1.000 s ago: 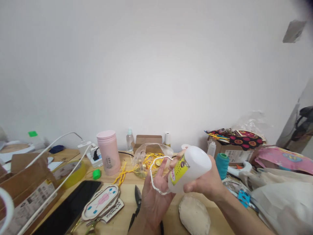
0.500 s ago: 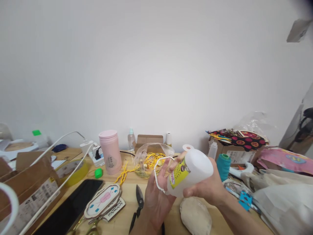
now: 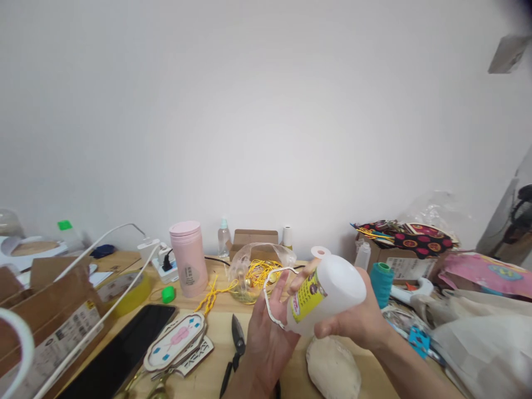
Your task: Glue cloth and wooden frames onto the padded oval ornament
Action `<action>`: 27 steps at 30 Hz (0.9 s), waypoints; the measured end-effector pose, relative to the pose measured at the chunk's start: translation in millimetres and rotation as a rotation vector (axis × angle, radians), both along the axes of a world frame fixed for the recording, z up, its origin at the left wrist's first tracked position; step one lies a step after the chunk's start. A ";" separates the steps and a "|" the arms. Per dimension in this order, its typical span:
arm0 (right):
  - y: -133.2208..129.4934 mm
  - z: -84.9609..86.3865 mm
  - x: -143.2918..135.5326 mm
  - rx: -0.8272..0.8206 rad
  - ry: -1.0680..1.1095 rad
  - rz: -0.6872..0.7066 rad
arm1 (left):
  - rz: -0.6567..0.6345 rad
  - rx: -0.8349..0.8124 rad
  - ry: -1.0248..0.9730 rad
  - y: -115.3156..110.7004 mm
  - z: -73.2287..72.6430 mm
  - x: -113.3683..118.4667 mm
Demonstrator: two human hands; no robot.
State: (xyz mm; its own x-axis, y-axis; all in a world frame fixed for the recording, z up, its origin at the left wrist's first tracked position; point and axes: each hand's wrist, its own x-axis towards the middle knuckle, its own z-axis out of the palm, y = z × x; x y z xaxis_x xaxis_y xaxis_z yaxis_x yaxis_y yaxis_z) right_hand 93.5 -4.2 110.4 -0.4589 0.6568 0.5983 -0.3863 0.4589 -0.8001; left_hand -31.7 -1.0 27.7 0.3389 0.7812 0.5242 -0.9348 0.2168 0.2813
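My right hand is wrapped round a white glue bottle with a yellow label. The bottle is tilted, its base up to the right and its lower end over my left palm; its tip is hidden. My left hand is turned palm up with its fingers partly spread, holding a thin white wavy-edged frame against palm and fingers. Fingers show through the frame's middle. Beneath the bottle lies a cream-coloured rounded padded piece. Black-handled scissors lie left of my left wrist, partly covered.
Left of my hands are decorated flat plaques, a black phone, a green cap and a pink tumbler. Behind are yellow cords in a plastic bag. Teal thread and a filled cardboard box stand right.
Both hands, the bottle and the frame have shifted very slightly right in view, and the whole scene has drifted a little too. Both holds look the same.
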 end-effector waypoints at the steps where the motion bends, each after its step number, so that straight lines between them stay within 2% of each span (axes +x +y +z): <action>1: -0.2 0.1 -0.3 -0.007 -0.002 0.008 | -0.007 0.010 -0.009 -0.5 0.7 0.6; 14: 2.6 0.0 3.0 0.035 0.021 -0.021 | -0.003 0.047 0.022 -2.7 2.5 4.9; 27: 1.1 -2.3 -1.1 -0.028 0.017 -0.077 | -0.026 0.002 0.036 -4.6 -0.7 10.1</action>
